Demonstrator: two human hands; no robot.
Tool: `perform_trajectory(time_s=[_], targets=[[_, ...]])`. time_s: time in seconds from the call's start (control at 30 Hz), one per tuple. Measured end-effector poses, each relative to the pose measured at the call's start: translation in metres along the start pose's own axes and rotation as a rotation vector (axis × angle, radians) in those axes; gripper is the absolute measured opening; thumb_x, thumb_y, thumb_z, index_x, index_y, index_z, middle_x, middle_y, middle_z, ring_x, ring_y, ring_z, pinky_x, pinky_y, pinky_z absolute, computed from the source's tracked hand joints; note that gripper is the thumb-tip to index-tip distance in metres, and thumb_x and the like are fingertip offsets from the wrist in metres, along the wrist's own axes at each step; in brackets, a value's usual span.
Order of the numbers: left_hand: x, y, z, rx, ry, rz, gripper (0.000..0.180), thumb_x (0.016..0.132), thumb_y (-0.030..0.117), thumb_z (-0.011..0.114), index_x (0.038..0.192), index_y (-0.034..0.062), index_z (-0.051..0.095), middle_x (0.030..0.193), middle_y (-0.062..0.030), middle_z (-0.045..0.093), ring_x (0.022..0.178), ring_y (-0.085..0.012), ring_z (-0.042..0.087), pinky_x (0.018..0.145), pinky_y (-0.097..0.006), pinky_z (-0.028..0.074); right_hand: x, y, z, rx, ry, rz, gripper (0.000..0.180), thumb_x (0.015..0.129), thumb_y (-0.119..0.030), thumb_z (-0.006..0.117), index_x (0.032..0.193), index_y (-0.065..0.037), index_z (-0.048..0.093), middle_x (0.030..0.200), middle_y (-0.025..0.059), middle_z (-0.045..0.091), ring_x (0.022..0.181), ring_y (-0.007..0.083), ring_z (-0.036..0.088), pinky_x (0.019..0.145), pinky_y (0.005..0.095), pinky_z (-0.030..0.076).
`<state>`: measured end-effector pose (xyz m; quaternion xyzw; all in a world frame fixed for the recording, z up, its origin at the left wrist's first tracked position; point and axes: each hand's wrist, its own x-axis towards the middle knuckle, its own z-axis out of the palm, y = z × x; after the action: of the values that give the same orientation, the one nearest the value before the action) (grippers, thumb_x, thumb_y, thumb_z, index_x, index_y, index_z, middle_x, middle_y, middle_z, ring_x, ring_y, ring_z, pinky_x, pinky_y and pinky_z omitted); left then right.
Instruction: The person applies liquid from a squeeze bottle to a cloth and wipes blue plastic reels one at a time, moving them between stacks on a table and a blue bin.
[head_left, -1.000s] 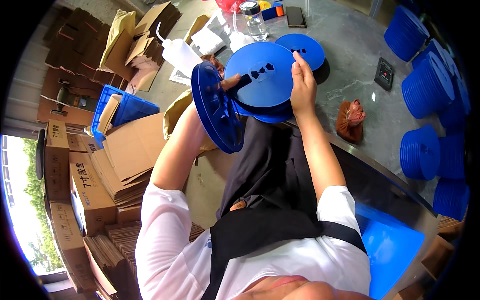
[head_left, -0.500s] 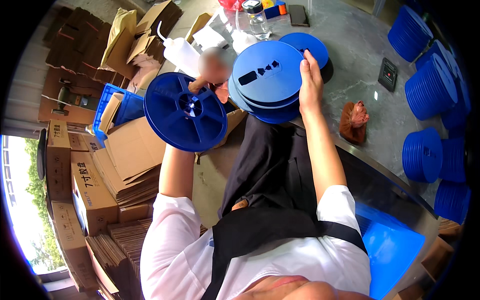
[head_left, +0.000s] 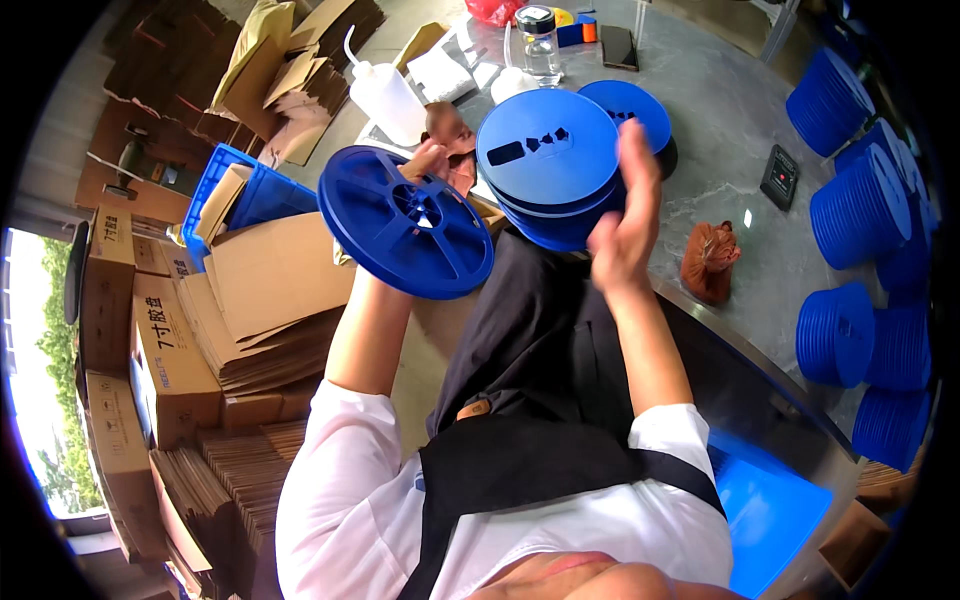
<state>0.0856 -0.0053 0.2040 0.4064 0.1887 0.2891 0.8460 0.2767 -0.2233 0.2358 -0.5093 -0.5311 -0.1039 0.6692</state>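
My left hand [head_left: 428,160] grips a dark blue spoked plastic reel [head_left: 462,238] by its far rim. The reel is tilted, with its open hub facing up. To its right stands a stack of blue reels [head_left: 548,150] at the table's near edge; the top disc has dark cut-out slots. Beside that stack is my right hand [head_left: 632,225], slightly blurred, thumb and fingers apart and nothing held. Whether it touches the stack's rim I cannot tell. Another blue reel [head_left: 625,100] lies just behind the stack, partly covered by it.
Several blue reel stacks [head_left: 835,335] line the table's right side. A brown bag [head_left: 710,262], a black device [head_left: 779,177], a phone [head_left: 618,47], a glass jar [head_left: 540,48] and a white squeeze bottle [head_left: 388,105] share the grey tabletop. Cardboard boxes [head_left: 175,355] and a blue crate [head_left: 215,190] crowd the left.
My right hand has come away from the top disc's edge, lower, and its thumb has spread. The reel in my left hand has moved slightly right, while the whole view has shifted a little.
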Motion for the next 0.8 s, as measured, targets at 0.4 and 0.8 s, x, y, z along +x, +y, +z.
perform_trajectory(time_s=[0.4, 0.8], targets=[[-0.13, -0.05, 0.155, -0.001, -0.152, -0.005, 0.089, 0.081, 0.035, 0.073, 0.149, 0.0061, 0.022, 0.149, -0.0172, 0.034, 0.136, -0.0315, 0.037, 0.11, -0.045, 0.033, -0.02, -0.066, -0.045, 0.484, 0.257, 0.603, 0.051, 0.098, -0.015, 0.055, 0.142, 0.002, 0.037, 0.139, 0.0147, 0.046, 0.125, 0.0219, 0.048, 0.107, 0.0356, 0.037], [-0.114, -0.131, 0.128, -0.789, -0.286, -0.249, 0.081, 0.089, 0.065, 0.049, 0.145, 0.0078, 0.035, 0.138, -0.0133, 0.049, 0.128, -0.0306, 0.046, 0.108, -0.049, 0.036, -0.056, -0.057, -0.07, -0.629, 0.014, 0.131, 0.067, 0.089, -0.034, 0.067, 0.142, -0.003, 0.042, 0.147, 0.0244, 0.037, 0.135, 0.0419, 0.038, 0.111, 0.046, 0.031]])
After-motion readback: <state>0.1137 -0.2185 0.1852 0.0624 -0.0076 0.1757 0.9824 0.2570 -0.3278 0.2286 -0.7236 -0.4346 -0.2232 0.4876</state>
